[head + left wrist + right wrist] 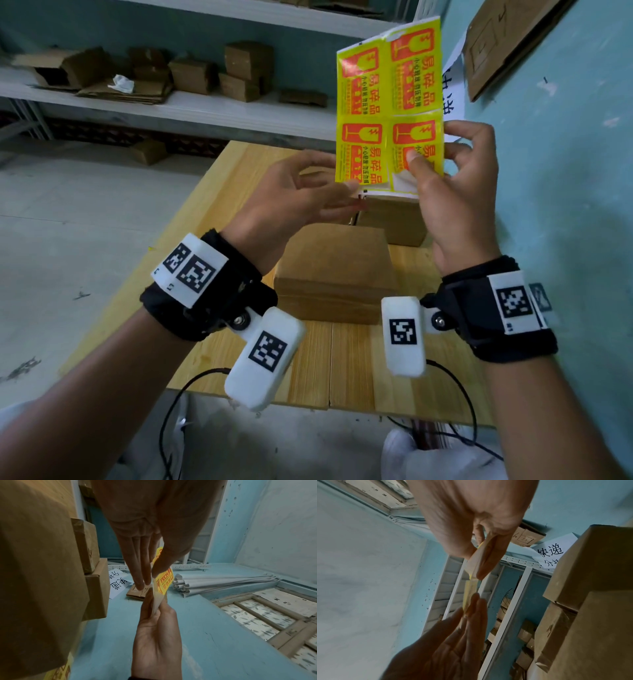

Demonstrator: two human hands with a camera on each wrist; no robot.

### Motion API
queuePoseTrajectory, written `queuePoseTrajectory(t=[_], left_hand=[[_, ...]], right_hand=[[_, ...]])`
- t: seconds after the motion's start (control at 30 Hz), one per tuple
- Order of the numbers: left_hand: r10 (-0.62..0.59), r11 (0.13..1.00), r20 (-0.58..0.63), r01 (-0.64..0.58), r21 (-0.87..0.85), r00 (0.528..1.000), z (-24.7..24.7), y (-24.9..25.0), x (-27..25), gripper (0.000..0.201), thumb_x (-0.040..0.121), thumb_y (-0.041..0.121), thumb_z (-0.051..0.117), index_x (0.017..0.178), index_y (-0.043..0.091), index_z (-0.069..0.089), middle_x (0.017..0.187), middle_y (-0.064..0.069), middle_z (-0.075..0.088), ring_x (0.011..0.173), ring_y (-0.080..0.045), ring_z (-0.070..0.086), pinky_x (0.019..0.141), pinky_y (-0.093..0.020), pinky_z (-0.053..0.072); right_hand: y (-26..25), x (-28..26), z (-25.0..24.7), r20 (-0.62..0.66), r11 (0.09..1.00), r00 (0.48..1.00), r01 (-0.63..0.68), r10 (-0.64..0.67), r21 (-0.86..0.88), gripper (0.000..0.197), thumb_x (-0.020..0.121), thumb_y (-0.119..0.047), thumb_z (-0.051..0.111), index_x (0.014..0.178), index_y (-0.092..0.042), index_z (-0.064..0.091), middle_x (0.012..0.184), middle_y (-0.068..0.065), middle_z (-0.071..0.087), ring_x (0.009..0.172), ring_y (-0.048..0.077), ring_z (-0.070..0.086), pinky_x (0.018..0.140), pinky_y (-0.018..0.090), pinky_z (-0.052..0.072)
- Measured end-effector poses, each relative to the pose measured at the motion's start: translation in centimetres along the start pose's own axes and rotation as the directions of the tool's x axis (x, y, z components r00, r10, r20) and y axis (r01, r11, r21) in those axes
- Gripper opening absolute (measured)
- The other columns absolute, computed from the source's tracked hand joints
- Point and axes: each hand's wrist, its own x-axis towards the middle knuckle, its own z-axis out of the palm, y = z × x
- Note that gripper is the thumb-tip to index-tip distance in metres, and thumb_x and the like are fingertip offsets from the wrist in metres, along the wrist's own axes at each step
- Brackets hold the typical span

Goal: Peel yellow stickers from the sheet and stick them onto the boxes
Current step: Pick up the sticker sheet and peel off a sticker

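Note:
A sheet of yellow stickers (387, 99) with red print is held upright above the wooden table (346, 363). My right hand (430, 159) pinches its lower right part, thumb on the front of the bottom right sticker, where a white corner (404, 181) curls away. My left hand (349, 187) pinches the sheet's bottom edge; in the left wrist view its thumb (163, 562) lies on the yellow face with straight fingers behind. Two brown cardboard boxes stand below the hands: a near one (335, 270) and a farther one (394, 219).
A metal shelf (205, 106) with several cardboard boxes runs along the back left. A blue wall (565, 171) on the right carries a paper sign and a flattened carton (503, 44). Black cables (185, 387) hang off the table's front edge.

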Motion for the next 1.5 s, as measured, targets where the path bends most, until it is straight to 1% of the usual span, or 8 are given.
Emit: queuePoseTrajectory(t=[0.1,0.27,0.33,0.4,0.5,0.7,1.27,1.5], left_hand=[[0.005,1.000,0.026,-0.005,0.006,1.000,0.0,-0.4,0.0,0.035,0.088,-0.001,0.064,0.121,-0.003,0.056,0.106,-0.017,0.073,0.095,-0.031,0.072,0.088,-0.036,0.058],[0.046,0.999,-0.033,-0.045,0.015,0.998,-0.2,-0.4,0.1,0.032,0.088,-0.001,0.065,0.119,-0.003,0.058,0.105,-0.019,0.073,0.091,-0.030,0.073,0.081,-0.031,0.059],[0.085,0.996,-0.045,-0.083,0.035,0.995,-0.2,-0.4,0.1,0.030,0.088,-0.001,0.065,0.117,-0.002,0.060,0.107,-0.024,0.070,0.089,-0.030,0.074,0.081,-0.030,0.059],[0.128,0.990,-0.056,-0.124,0.070,0.990,-0.2,-0.4,0.1,0.026,0.088,-0.001,0.065,0.114,-0.004,0.063,0.106,-0.028,0.068,0.087,-0.029,0.074,0.079,-0.028,0.058],[0.188,0.976,-0.079,-0.177,0.127,0.979,-0.1,-0.3,0.2,0.020,0.087,0.003,0.067,0.105,-0.006,0.066,0.098,-0.029,0.068,0.080,-0.022,0.072,0.073,-0.024,0.057],[0.225,0.966,-0.100,-0.209,0.153,0.969,-0.3,-0.1,0.1,0.019,0.087,0.005,0.068,0.102,-0.005,0.067,0.093,-0.021,0.072,0.083,-0.020,0.072,0.079,-0.029,0.059],[0.231,0.948,-0.124,-0.194,0.250,0.965,-0.1,0.4,0.2,0.011,0.089,0.014,0.068,0.094,0.005,0.068,0.093,-0.006,0.068,0.083,-0.012,0.072,0.073,-0.026,0.059],[0.233,0.950,-0.118,-0.200,0.240,0.965,-0.1,0.5,0.2,0.012,0.089,0.012,0.067,0.094,0.001,0.066,0.103,-0.013,0.069,0.087,-0.016,0.072,0.076,-0.026,0.058]], right_hand=[[0.1,0.1,-0.1,0.003,0.999,0.999,0.037,-0.037,-0.003,0.039,0.088,-0.019,0.067,0.119,-0.024,0.045,0.112,0.008,0.064,0.104,0.016,0.067,0.090,0.042,0.057],[-0.4,-0.3,-0.1,0.046,0.981,0.986,0.164,-0.160,-0.103,0.043,0.091,-0.015,0.064,0.131,-0.015,0.047,0.116,-0.005,0.055,0.107,0.002,0.060,0.093,0.025,0.053],[-0.9,-0.4,0.0,0.034,0.903,0.937,0.344,-0.347,-0.258,0.039,0.091,-0.020,0.064,0.127,-0.013,0.055,0.123,0.002,0.047,0.119,0.012,0.052,0.102,0.034,0.047],[-1.5,-0.6,-0.1,0.132,0.783,0.849,0.524,-0.512,-0.335,0.026,0.089,-0.020,0.064,0.113,-0.011,0.066,0.120,0.009,0.052,0.117,0.023,0.052,0.100,0.042,0.045],[-2.3,-1.1,0.3,0.365,0.729,0.774,0.622,-0.517,-0.288,0.013,0.089,-0.022,0.066,0.097,-0.013,0.071,0.103,0.003,0.063,0.102,0.018,0.059,0.088,0.041,0.048],[-2.5,-1.4,0.4,0.401,0.822,0.798,0.546,-0.450,-0.163,0.012,0.088,-0.016,0.070,0.096,-0.006,0.068,0.095,0.004,0.066,0.088,0.012,0.065,0.079,0.028,0.055],[-2.3,-1.3,0.4,0.343,0.928,0.884,0.363,-0.317,-0.079,0.006,0.090,-0.014,0.067,0.091,-0.008,0.069,0.092,0.002,0.072,0.086,0.011,0.069,0.080,0.033,0.059],[-2.2,-1.2,0.5,0.326,0.939,0.897,0.337,-0.297,-0.071,0.009,0.090,-0.014,0.068,0.091,-0.006,0.069,0.091,0.002,0.072,0.086,0.012,0.069,0.081,0.036,0.059]])
